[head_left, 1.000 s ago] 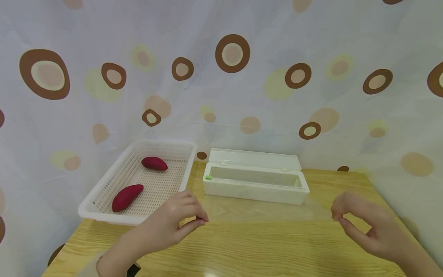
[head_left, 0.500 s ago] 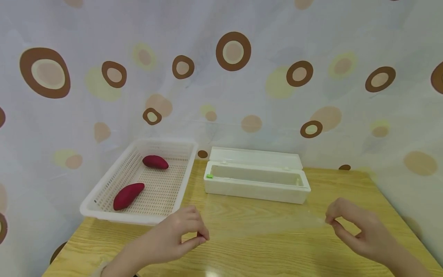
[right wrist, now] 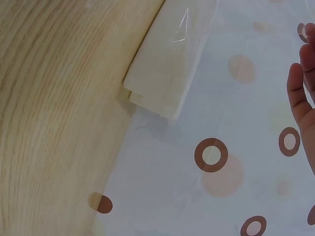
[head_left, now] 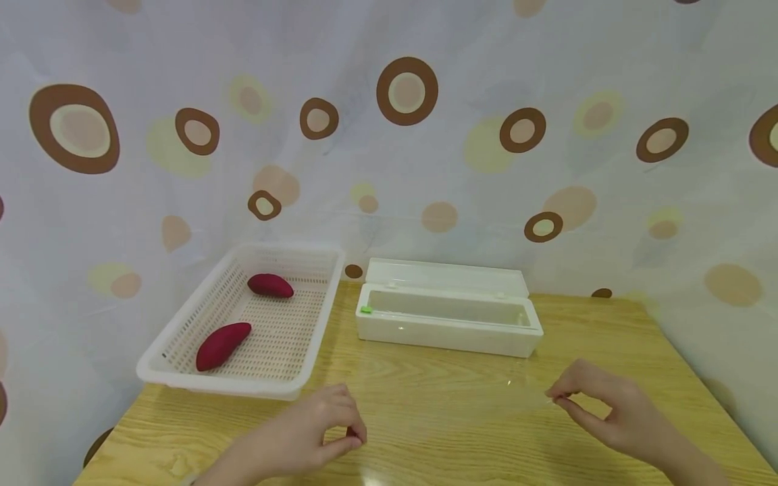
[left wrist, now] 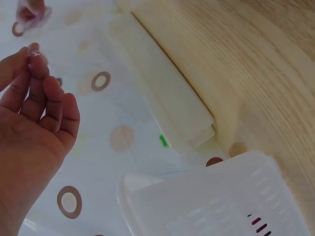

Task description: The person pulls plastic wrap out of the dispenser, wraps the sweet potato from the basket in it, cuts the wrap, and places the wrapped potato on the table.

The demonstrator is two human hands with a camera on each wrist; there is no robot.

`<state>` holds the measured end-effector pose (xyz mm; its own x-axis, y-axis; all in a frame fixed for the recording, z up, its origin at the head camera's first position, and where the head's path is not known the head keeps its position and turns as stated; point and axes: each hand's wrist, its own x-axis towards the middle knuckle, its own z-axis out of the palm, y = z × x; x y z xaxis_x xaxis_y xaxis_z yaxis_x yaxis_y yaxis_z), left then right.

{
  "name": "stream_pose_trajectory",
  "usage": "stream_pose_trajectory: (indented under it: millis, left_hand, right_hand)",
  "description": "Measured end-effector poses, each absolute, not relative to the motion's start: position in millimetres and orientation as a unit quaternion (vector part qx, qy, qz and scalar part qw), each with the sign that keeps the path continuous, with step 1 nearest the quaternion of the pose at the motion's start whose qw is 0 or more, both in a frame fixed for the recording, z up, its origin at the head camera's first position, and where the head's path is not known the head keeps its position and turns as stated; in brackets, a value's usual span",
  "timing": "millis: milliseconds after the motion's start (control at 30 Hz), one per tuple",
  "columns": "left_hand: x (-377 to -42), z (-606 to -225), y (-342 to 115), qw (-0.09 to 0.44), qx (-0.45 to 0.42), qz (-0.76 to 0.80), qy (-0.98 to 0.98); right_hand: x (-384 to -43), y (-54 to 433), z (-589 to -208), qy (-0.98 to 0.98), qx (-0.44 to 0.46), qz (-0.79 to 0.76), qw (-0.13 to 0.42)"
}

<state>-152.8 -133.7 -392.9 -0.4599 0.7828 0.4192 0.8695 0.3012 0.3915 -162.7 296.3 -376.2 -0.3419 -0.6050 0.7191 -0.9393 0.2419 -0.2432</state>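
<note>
Between my two hands stretches a nearly invisible sheet of cling film, held above the table in front of the open box. My left hand pinches its left end between thumb and fingers; in the left wrist view, clear film bunches at the fingertips of that hand. At the other end, my right hand pinches the film with thumb and index finger. The right wrist view shows only part of the right hand at its edge, with glints of film over the box.
A long white cling film box with its lid raised and a green tab stands at the back of the wooden table. To its left, a white perforated basket holds two dark red sweet potatoes. A spotted curtain hangs behind.
Both hands have come down and nearer the body, the right one also moving left, so the gap between them is narrower. The film has come away from the box front with them.
</note>
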Motion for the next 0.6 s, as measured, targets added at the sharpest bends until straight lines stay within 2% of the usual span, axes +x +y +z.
stream_pose_trajectory:
  millis: [333, 467, 600]
  left_hand:
    - [-156.4, -407.9, -135.4, 0.029, -0.474, -0.271, -0.838]
    - [-161.2, -414.2, -132.5, 0.007, -0.481, -0.258, -0.838]
    - [-165.0, -422.1, -127.3, 0.008, -0.498, -0.234, -0.835]
  right_hand:
    - [-162.9, 298.6, -391.1, -0.776, 0.488, 0.333, 0.219]
    - [-162.9, 298.1, -396.6, -0.776, 0.493, 0.338, 0.202]
    - [-164.1, 298.7, -403.0, -0.771, 0.502, 0.337, 0.2]
